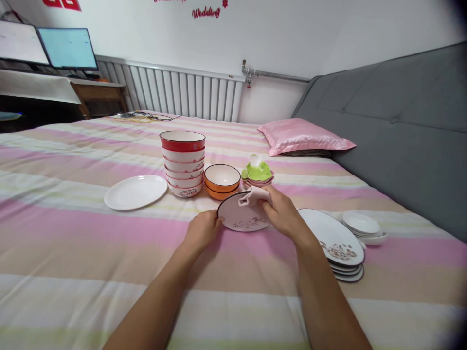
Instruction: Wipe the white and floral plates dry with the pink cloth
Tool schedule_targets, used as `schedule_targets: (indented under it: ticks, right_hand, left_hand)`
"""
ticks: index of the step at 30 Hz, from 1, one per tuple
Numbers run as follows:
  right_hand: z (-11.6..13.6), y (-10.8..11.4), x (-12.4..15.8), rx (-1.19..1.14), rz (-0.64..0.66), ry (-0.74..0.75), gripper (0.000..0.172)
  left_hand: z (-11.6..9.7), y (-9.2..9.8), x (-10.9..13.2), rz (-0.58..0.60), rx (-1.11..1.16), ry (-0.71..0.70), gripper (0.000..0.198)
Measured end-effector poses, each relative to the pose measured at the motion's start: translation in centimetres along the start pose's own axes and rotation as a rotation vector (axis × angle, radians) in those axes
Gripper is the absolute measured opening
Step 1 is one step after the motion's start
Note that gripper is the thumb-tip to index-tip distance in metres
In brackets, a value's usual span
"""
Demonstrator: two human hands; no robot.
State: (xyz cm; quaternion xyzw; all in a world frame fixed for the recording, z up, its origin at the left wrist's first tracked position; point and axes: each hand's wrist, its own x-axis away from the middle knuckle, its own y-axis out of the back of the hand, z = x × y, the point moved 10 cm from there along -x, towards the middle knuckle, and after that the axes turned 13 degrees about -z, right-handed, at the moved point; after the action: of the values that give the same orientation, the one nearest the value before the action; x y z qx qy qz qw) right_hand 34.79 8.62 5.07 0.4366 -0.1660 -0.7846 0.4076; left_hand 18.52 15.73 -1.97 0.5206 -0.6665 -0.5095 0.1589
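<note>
A white plate with a dark rim and a brown flower print is held up, tilted, over the bed. My left hand grips its left edge between thumb and fingers. At the upper right edge, my right hand pinches a pale pink cloth folded over the rim. Just behind the plate stand two nested orange bowls and a small stack of leaf-shaped dishes, green on top, partly hidden by the plate and my hand. A stack of similar dark-rimmed plates lies right of my right forearm.
A tall stack of red and white bowls stands left of the orange ones, beside a white oval plate. Small white dishes sit at the right. A pink pillow rests near the grey headboard; cables lie at the far edge.
</note>
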Motion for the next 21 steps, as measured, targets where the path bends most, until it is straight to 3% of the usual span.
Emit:
schedule_targets:
  ticks: [6,12,16,21]
  right_hand:
    - [0.3,0.5,-0.2,-0.075,-0.065,0.083,0.036]
    - [0.9,-0.4,-0.1,-0.153,-0.042,0.137,0.04]
    - [1.4,-0.9,0.1,-0.151,-0.026,0.161,0.04]
    - [2.9,-0.9,0.3,-0.096,-0.008,0.213,0.037]
  left_hand:
    - [-0.3,0.9,-0.3,-0.081,0.037,0.005,0.024]
    - [-0.5,4.7,-0.1,-0.4,0.197,-0.025,0.024]
    - [-1.7,6.4,0.7,-0.536,0.204,-0.138,0.025]
    - [-3.6,7.4,1.7,-0.622,0.145,-0.312,0.026]
